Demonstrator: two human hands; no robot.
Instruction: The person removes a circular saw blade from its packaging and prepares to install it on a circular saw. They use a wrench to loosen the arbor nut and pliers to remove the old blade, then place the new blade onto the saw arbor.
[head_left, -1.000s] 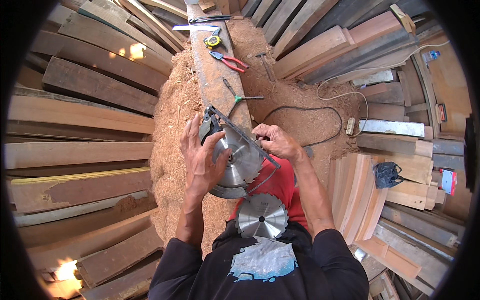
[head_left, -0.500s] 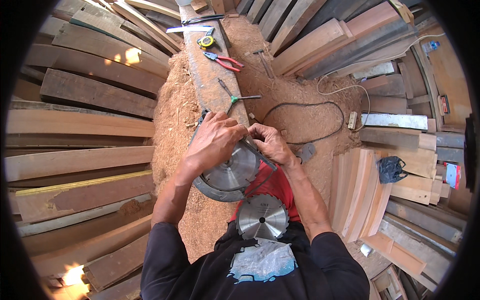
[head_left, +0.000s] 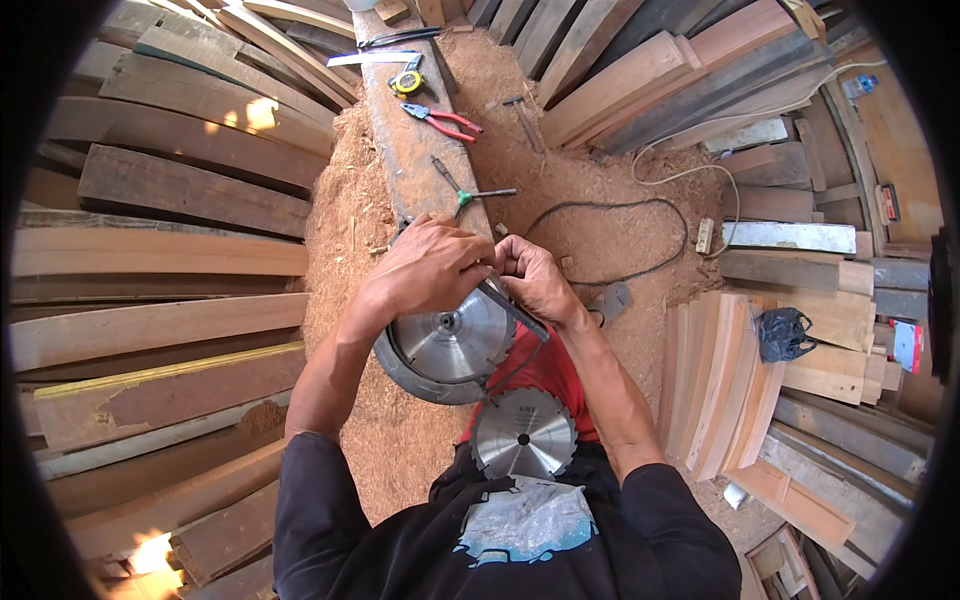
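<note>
A circular saw with a dark curved guard lies tilted in front of me, its silver toothed blade facing up. My left hand reaches over the top of the saw, fingers curled down at its right edge. My right hand meets it there, thumb and fingers pinched together. Whatever is between the fingertips is hidden. A second, loose saw blade rests on my lap. Just beyond my hands, a three-armed wrench with a green centre sits on a dusty plank.
Farther along the plank are red-handled pliers, a yellow tape measure and a square. A hammer and a black cable lie on the sawdust-covered ground. Stacked boards stand on both sides; a black plastic bag is at right.
My left hand has shifted slightly left, and more of the mounted blade's centre shows. Both hands stay together at the saw's edge, the right one's fingers curled a little more.
</note>
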